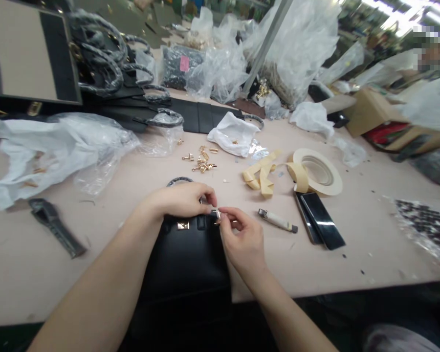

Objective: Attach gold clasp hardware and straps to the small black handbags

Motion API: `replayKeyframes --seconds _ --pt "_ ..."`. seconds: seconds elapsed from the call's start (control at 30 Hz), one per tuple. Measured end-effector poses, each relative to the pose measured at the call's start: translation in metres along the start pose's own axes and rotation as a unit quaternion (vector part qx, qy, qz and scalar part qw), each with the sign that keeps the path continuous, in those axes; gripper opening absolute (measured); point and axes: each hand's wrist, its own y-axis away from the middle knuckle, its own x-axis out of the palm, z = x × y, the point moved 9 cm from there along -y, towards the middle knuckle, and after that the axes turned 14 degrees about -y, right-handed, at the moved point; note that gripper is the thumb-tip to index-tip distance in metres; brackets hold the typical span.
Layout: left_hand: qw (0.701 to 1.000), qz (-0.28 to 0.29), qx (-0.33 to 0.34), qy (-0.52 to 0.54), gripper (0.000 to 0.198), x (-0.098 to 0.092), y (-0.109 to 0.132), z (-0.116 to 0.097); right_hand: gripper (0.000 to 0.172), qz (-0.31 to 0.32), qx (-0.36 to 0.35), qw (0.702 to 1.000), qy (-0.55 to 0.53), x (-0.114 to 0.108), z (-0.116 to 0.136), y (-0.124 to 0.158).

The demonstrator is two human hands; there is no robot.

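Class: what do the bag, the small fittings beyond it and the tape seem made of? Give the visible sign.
Bag: probably leather or imitation leather, given its smooth black surface and soft sheen.
Fittings: likely metal, perhaps plated, with a polished gold glint.
Tape: seems paper, matt and cream with no plastic shine, though the look leaves it open.

There, the left hand (pixel 185 199) hides part of the handle (pixel 179 179), and that metal bit (pixel 218 215) in the right hand (pixel 244 237) is too tiny to make out!
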Motion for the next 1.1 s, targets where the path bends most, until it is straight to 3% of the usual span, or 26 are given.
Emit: replayKeyframes --seconds 0.13,0.3,0.6,0.97,1.1 --pt "0.999 -0.019 -0.004 -0.03 0.039 -0.004 0.006 -0.007 0.021 -0.029 0.047 0.998 -0.042 0.001 -0.013 -0.002" --pt "0.996 -0.068 -0.009 -0.057 0.031 -0.006 0.003 -0.013 0.024 -0.069 0.081 0.989 -0.1 -0.002 -0.026 -0.003" --pt "0.996 -0.057 0.01 -0.063 0.032 0.0 0.0 -0.009 0.037 0.048 0.075 0.986 -0.138 0.001 -0.023 -0.006" --pt "0.997 -0.042 0.007 -0.059 0.029 0.001 0.001 -0.014 0.031 0.036 0.08 0.982 -0.165 0.003 -0.031 -0.006" --pt "0.999 -0.032 0.002 -0.041 0.039 -0.001 0.004 -0.014 0.025 0.046 0.024 0.993 -0.109 -0.003 -0.016 -0.006"
